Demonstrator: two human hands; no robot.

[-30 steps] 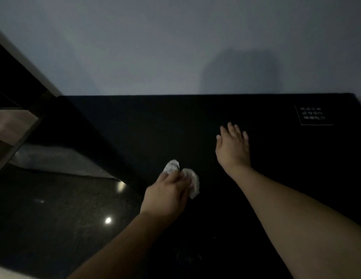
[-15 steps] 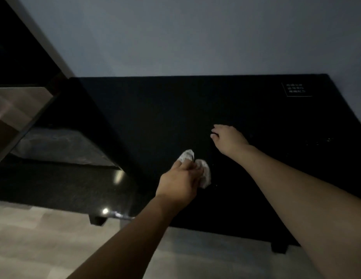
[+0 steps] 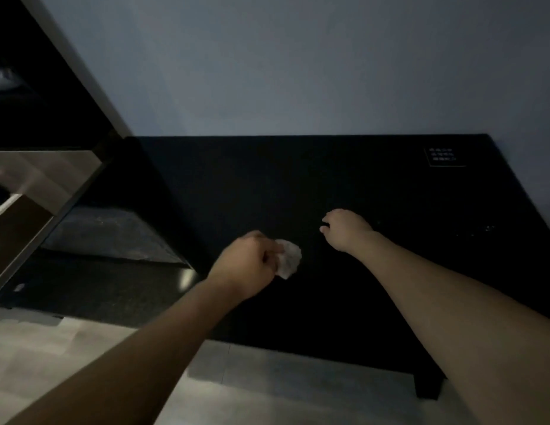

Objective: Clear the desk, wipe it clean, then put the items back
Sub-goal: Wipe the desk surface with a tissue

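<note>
The black desk [image 3: 390, 185] stands against a grey wall, its top bare apart from a small white-printed label [image 3: 444, 157] at the far right corner. My left hand [image 3: 246, 265] grips a crumpled white tissue [image 3: 288, 256] just above the desk's near left part. To its right, my right hand [image 3: 344, 230] hovers low over the middle of the desk. Its fingers hang loosely curled downward and nothing shows in them.
A dark cabinet with a slanted reflective panel [image 3: 37, 179] stands at the left. Below it lies a glossy black lower surface [image 3: 98, 289]. Pale floor [image 3: 267, 388] runs along the desk's near edge, and a desk leg [image 3: 427, 384] shows at bottom right.
The view has pulled back, so the floor now shows. My right hand went from flat on the desk to lifted with curled fingers. My left hand closed tighter round the tissue.
</note>
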